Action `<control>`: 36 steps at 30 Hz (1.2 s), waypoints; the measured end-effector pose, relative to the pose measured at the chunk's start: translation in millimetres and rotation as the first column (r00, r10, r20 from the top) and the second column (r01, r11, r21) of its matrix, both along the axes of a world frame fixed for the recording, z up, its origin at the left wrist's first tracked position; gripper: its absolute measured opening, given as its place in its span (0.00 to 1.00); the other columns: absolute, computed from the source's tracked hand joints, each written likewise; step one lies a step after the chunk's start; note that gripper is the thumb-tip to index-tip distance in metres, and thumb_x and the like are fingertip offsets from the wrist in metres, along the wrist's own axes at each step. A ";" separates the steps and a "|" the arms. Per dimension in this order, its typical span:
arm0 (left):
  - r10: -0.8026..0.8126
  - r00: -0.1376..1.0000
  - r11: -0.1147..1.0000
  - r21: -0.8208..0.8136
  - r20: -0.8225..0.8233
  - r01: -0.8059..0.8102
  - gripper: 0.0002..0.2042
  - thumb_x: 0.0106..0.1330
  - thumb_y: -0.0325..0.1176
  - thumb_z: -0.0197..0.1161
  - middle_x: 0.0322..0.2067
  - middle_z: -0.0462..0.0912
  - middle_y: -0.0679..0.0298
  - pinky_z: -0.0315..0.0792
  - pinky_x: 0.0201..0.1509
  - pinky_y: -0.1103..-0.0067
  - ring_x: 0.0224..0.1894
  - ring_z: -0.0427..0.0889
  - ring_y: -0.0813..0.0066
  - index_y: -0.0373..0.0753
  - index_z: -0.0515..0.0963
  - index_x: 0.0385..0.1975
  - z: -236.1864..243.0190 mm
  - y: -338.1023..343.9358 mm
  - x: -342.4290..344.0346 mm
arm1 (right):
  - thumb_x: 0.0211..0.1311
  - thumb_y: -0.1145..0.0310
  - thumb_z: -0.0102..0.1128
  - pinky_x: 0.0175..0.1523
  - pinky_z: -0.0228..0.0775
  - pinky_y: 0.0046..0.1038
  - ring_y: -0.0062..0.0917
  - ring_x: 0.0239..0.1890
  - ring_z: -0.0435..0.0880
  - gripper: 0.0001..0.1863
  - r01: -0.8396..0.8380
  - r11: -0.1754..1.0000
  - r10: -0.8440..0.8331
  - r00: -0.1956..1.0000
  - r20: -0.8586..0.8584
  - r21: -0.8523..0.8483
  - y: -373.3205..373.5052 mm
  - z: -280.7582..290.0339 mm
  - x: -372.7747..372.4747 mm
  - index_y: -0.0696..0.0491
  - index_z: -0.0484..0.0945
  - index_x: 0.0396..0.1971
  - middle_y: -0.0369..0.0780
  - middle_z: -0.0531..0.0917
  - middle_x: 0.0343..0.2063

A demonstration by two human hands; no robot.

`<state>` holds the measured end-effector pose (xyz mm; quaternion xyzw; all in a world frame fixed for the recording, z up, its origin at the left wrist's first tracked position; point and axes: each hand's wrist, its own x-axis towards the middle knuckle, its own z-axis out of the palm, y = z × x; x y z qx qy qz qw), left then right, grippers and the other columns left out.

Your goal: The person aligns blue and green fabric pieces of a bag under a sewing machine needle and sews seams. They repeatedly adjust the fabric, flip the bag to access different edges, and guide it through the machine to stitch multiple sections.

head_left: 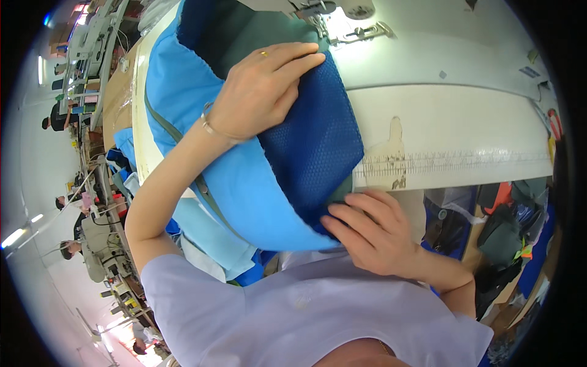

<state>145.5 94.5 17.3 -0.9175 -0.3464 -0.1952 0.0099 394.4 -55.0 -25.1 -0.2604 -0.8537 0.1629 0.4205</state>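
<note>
While the left hand [263, 92] lies stretched over the dark blue mesh panel [315, 131], its fingertips sit just beside the presser foot [322, 29]. The mesh runs from that foot toward the wearer, with light blue fabric [257, 196] bunched around its left and near sides. Farther from the foot, at the panel's near corner, the right hand [373, 235] curls its fingers over the edge; its thumb is hidden, so I cannot tell how firmly it pinches. The hands are well apart. Fingertips so near the foot could be caught if the cloth were fed suddenly. The light blue fabric, hanging past the table [458, 116] on the foot's near side, could drag the layers out of line by its weight; loose folds might also slip beneath the foot.
</note>
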 end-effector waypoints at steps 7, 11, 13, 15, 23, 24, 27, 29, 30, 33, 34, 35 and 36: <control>0.110 0.937 0.794 -0.537 -0.331 -0.283 0.10 0.54 0.30 0.72 0.32 0.78 0.62 0.74 0.24 0.70 0.24 0.82 0.64 0.39 0.79 0.32 57.8 -139.5 13.1 | 0.53 0.69 0.62 0.56 0.76 0.38 0.34 0.51 0.80 0.13 -0.087 0.996 0.087 0.995 0.054 0.012 -15.7 -14.0 -0.2 0.58 0.84 0.38 0.45 0.84 0.44; 0.276 0.870 0.821 -0.370 -0.408 -0.434 0.14 0.52 0.27 0.72 0.38 0.83 0.63 0.76 0.26 0.73 0.27 0.83 0.67 0.39 0.81 0.40 60.9 -170.6 24.9 | 0.53 0.69 0.63 0.54 0.79 0.35 0.32 0.50 0.83 0.13 -0.033 0.999 0.033 0.999 0.012 0.015 -25.3 -27.8 -0.1 0.56 0.85 0.39 0.42 0.85 0.43; 0.248 0.896 0.961 -0.020 -0.368 -0.275 0.21 0.51 0.27 0.71 0.42 0.84 0.64 0.77 0.27 0.74 0.28 0.83 0.68 0.40 0.81 0.48 49.8 -160.5 32.0 | 0.53 0.69 0.63 0.54 0.79 0.34 0.32 0.49 0.83 0.14 -0.001 0.999 0.002 0.999 -0.037 0.033 -28.2 -32.8 -3.4 0.55 0.85 0.39 0.41 0.85 0.42; 0.214 0.915 0.968 0.200 -0.341 -0.152 0.25 0.51 0.26 0.70 0.46 0.84 0.64 0.78 0.29 0.75 0.29 0.84 0.69 0.42 0.80 0.54 37.8 -150.1 37.4 | 0.52 0.69 0.63 0.53 0.79 0.33 0.32 0.49 0.84 0.14 0.029 0.998 -0.026 0.997 -0.071 0.049 -30.2 -32.4 -5.2 0.55 0.86 0.39 0.41 0.86 0.42; 0.215 0.968 0.860 0.494 -0.133 -0.124 0.22 0.59 0.22 0.67 0.41 0.85 0.67 0.74 0.26 0.80 0.25 0.81 0.75 0.44 0.81 0.55 43.1 -104.2 33.0 | 0.51 0.69 0.64 0.50 0.79 0.31 0.32 0.48 0.85 0.13 0.065 0.995 -0.054 0.990 -0.132 0.079 -32.2 -25.6 -7.3 0.55 0.85 0.37 0.41 0.86 0.41; 0.215 0.971 0.864 0.484 -0.107 -0.138 0.20 0.60 0.21 0.67 0.38 0.85 0.66 0.74 0.26 0.80 0.25 0.81 0.74 0.43 0.81 0.53 47.8 -101.4 31.4 | 0.51 0.69 0.64 0.50 0.79 0.31 0.32 0.48 0.85 0.12 0.069 0.995 -0.058 0.989 -0.139 0.072 -32.8 -26.1 -7.7 0.55 0.85 0.37 0.41 0.86 0.41; 0.232 0.973 0.912 0.350 -0.015 -0.212 0.16 0.62 0.19 0.67 0.31 0.84 0.64 0.72 0.26 0.80 0.23 0.79 0.70 0.40 0.81 0.49 58.5 -91.4 28.6 | 0.51 0.70 0.65 0.49 0.79 0.31 0.32 0.48 0.84 0.12 0.085 0.995 -0.076 0.985 -0.155 0.057 -32.4 -27.7 -7.6 0.55 0.85 0.37 0.41 0.85 0.41; 0.452 0.892 0.891 -0.073 0.028 -0.449 0.09 0.69 0.21 0.61 0.28 0.83 0.62 0.69 0.25 0.79 0.19 0.76 0.72 0.36 0.80 0.46 69.8 -95.2 33.8 | 0.51 0.70 0.65 0.49 0.79 0.31 0.32 0.48 0.84 0.12 0.077 0.995 -0.065 0.984 -0.168 0.061 -32.8 -28.9 -8.9 0.55 0.85 0.37 0.41 0.85 0.42; 0.538 0.830 0.819 -0.322 0.146 -0.474 0.08 0.70 0.22 0.59 0.27 0.83 0.62 0.68 0.25 0.79 0.20 0.75 0.75 0.35 0.80 0.46 63.2 -88.3 27.6 | 0.51 0.70 0.65 0.50 0.79 0.32 0.32 0.48 0.84 0.12 0.072 0.996 -0.062 0.983 -0.171 0.058 -32.7 -28.9 -9.3 0.55 0.85 0.37 0.41 0.85 0.42; 0.787 0.524 0.501 -0.833 0.326 -0.234 0.09 0.72 0.28 0.60 0.27 0.81 0.63 0.70 0.31 0.79 0.28 0.74 0.84 0.35 0.78 0.48 40.2 -72.4 12.9 | 0.51 0.70 0.65 0.50 0.79 0.33 0.33 0.49 0.84 0.13 0.049 0.997 -0.039 0.984 -0.175 0.054 -34.2 -25.6 -8.9 0.55 0.85 0.37 0.41 0.85 0.42; 0.724 0.632 0.561 -0.770 0.278 -0.303 0.10 0.71 0.30 0.62 0.28 0.81 0.61 0.71 0.33 0.78 0.30 0.75 0.81 0.35 0.77 0.48 37.1 -71.6 17.4 | 0.50 0.71 0.66 0.50 0.80 0.34 0.34 0.49 0.84 0.13 0.056 0.997 -0.047 0.984 -0.170 0.048 -34.6 -26.1 -8.4 0.55 0.86 0.38 0.41 0.85 0.42; 0.655 0.725 0.624 -0.695 0.215 -0.358 0.12 0.70 0.32 0.64 0.29 0.80 0.60 0.72 0.35 0.78 0.31 0.76 0.79 0.35 0.77 0.49 36.1 -75.0 21.5 | 0.50 0.71 0.67 0.50 0.81 0.35 0.34 0.49 0.85 0.13 0.062 0.997 -0.054 0.985 -0.165 0.044 -34.4 -26.6 -7.9 0.54 0.86 0.38 0.41 0.85 0.42; 0.582 0.801 0.688 -0.608 0.137 -0.396 0.13 0.69 0.34 0.66 0.29 0.80 0.59 0.73 0.38 0.77 0.33 0.78 0.76 0.36 0.77 0.49 36.8 -79.6 24.2 | 0.51 0.71 0.66 0.51 0.81 0.35 0.34 0.49 0.84 0.12 0.049 0.998 -0.042 0.986 -0.159 0.039 -33.8 -26.8 -7.3 0.54 0.86 0.38 0.41 0.85 0.43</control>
